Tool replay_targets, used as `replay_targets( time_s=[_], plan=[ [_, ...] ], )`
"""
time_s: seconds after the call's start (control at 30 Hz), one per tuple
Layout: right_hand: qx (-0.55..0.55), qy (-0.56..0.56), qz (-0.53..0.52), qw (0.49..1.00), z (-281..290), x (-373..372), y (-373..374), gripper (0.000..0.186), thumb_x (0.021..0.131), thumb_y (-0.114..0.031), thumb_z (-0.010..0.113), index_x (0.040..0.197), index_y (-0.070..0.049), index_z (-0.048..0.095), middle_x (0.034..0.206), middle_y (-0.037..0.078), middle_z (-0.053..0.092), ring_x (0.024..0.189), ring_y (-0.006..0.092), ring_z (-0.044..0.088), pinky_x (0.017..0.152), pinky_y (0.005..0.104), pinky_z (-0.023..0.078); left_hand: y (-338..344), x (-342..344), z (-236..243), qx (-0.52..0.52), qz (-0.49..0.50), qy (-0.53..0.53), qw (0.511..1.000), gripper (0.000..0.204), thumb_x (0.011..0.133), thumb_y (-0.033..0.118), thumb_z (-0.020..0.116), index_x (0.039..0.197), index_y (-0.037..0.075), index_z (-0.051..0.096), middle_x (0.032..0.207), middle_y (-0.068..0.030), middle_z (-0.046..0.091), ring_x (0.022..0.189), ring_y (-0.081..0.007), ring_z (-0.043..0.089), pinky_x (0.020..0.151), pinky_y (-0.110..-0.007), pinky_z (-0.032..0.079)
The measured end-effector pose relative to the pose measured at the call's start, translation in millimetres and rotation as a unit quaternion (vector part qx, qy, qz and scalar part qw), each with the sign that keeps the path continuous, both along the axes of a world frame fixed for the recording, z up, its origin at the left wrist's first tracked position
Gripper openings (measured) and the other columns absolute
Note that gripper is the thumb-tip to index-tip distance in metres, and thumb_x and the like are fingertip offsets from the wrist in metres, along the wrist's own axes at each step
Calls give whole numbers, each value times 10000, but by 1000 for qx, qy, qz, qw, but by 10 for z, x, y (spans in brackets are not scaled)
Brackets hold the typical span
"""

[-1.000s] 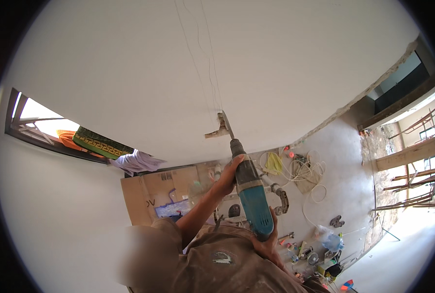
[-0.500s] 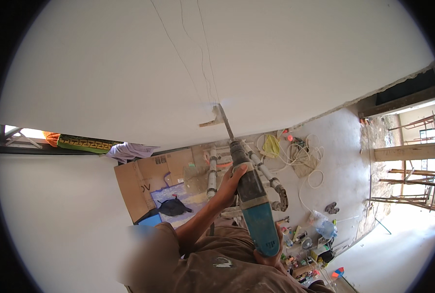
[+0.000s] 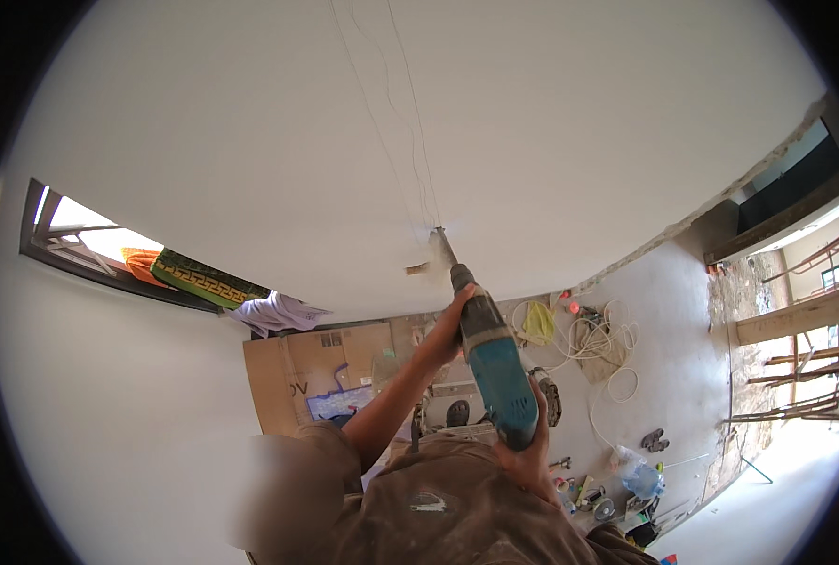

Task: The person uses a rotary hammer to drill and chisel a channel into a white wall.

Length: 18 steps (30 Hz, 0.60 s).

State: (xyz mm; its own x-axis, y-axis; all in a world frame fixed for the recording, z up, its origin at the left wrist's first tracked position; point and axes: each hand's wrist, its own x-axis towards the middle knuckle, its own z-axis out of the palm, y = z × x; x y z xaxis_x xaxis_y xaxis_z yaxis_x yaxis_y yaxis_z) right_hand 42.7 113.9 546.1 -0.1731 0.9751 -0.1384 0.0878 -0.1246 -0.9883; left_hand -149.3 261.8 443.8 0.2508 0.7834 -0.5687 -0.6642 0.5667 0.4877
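Observation:
My left hand [image 3: 452, 320] is wrapped round the front of a teal and black power drill [image 3: 497, 377]. My right hand [image 3: 527, 447] grips its rear end. The long chisel bit [image 3: 446, 250] meets the white wall [image 3: 250, 122] near the foot of thin drawn lines, at a rough chipped notch [image 3: 415, 269]. Pale dust hazes the notch, partly hiding its shape.
Below are a worn metal platform [image 3: 546, 400] with my foot, cardboard [image 3: 273, 377], coiled white cable [image 3: 622, 386], a yellow bag [image 3: 539, 320] and scattered tools [image 3: 598, 504]. At left a window [image 3: 80, 235] holds hanging cloths; at right are openings and wooden scaffolding [image 3: 805, 377].
The view has shifted slightly with my head. The drill has moved a little with both hands still on it, and dust now clouds the notch that showed more clearly a second ago.

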Motion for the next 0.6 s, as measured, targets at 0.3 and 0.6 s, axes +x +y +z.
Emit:
replay_targets(
  time_s=[0.3, 0.6],
  plan=[
    [-37, -10, 17, 999, 47, 131, -349, 896, 705, -1, 602, 1514, -124, 236, 1305, 236, 543, 1226, 327, 543, 1009, 408, 419, -326, 26, -2, 25, -5, -6, 1000, 540, 890, 569, 572, 1134, 88, 556, 1030, -92, 632, 979, -231, 628, 927, -393, 498],
    [21, -76, 5, 997, -36, 70, -865, 909, 669, -38, 628, 1502, -106, 270, 1222, 230, 601, 1145, 381, 598, 957, 429, 464, -807, 1, 71, 53, -1, -6, 999, 504, 894, 531, 586, 1097, 72, 548, 968, -90, 634, 897, -220, 646, 859, -373, 528]
  ],
)
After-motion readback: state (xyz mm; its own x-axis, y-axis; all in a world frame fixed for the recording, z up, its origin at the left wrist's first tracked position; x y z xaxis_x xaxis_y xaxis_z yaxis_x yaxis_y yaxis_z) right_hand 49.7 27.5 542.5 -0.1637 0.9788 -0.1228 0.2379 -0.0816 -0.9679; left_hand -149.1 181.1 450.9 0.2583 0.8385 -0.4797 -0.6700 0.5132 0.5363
